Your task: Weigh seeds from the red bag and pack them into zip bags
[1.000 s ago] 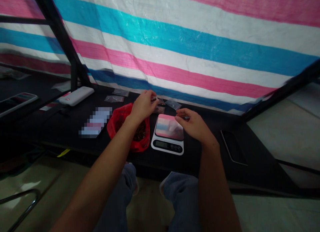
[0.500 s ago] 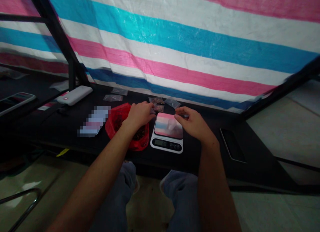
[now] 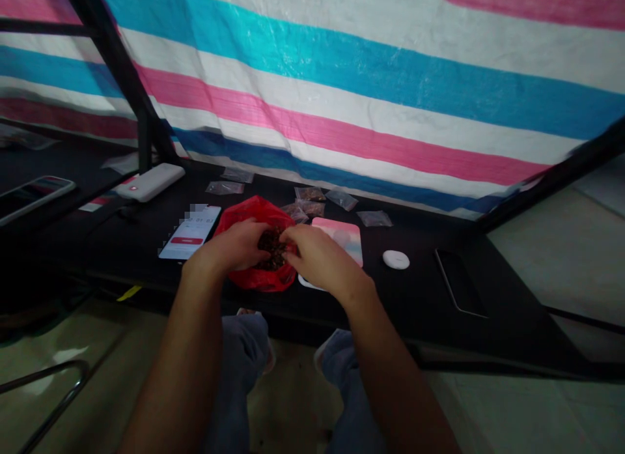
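A red plastic bag [image 3: 244,212] stands open on the black table, with small dark brown bits [image 3: 271,249] inside. My left hand [image 3: 239,245] reaches over the bag's left side, its thumb apart from the fingers at the bits. From the right, my right hand [image 3: 317,255] dips its fingertips into the same bits, thumb and fingers apart; the very tips are partly hidden. Under my right hand, a kitchen scale [image 3: 342,236] with a shiny plate is half covered, its display out of sight. Small clear bags with brown bits [image 3: 310,193] lie behind the scale.
A lit phone [image 3: 191,236] lies left of the red bag, with a white power bank [image 3: 151,182] behind it. Right of the scale are a small clear bag [image 3: 375,218], a white rounded case [image 3: 396,260] and a dark phone [image 3: 459,281]. Striped sheeting [image 3: 342,83] hangs behind.
My right hand has moved left from the scale to the red bag. My left hand has drawn back from the small bags to the red bag. The white case is now uncovered.
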`<state>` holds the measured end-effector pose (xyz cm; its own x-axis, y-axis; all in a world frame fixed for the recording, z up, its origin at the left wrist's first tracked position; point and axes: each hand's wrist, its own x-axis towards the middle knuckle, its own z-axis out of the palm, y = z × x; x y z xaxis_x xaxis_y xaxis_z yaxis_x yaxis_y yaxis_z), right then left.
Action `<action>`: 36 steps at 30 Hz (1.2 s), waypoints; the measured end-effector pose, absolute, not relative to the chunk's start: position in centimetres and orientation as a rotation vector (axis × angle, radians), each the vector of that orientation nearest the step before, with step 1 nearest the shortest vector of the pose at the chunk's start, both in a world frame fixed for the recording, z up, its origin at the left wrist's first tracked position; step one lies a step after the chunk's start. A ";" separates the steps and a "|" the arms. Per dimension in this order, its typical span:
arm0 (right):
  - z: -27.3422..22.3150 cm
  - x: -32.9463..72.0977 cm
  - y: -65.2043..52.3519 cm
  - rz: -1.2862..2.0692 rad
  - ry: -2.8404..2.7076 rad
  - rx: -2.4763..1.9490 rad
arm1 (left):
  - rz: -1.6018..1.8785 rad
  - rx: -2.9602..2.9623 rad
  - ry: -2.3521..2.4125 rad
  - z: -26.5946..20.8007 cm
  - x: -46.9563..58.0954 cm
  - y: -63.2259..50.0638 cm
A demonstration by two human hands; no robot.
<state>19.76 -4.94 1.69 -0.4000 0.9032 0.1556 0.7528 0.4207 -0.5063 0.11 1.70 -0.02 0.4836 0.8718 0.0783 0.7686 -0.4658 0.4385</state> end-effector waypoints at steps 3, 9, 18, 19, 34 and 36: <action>1.3 18.2 -4.9 0.412 -2.448 -1.497 | 0.283 2.381 1.323 -0.6 -0.2 2.1; 2.9 18.7 -6.8 0.343 -2.533 -1.716 | 0.280 2.322 1.417 -1.0 -1.1 2.5; 2.1 18.0 -6.3 0.143 -2.569 -1.775 | 0.320 2.313 1.377 -1.0 -0.7 2.2; 2.3 18.2 -6.1 0.119 -2.535 -1.750 | 0.334 2.300 1.393 -1.0 -0.7 2.2; 3.1 18.6 -6.0 0.331 -2.397 -1.556 | 0.188 2.261 1.442 0.4 -0.5 2.0; 2.4 17.9 -5.0 0.342 -2.365 -1.515 | 0.172 2.223 1.415 0.3 -0.3 1.9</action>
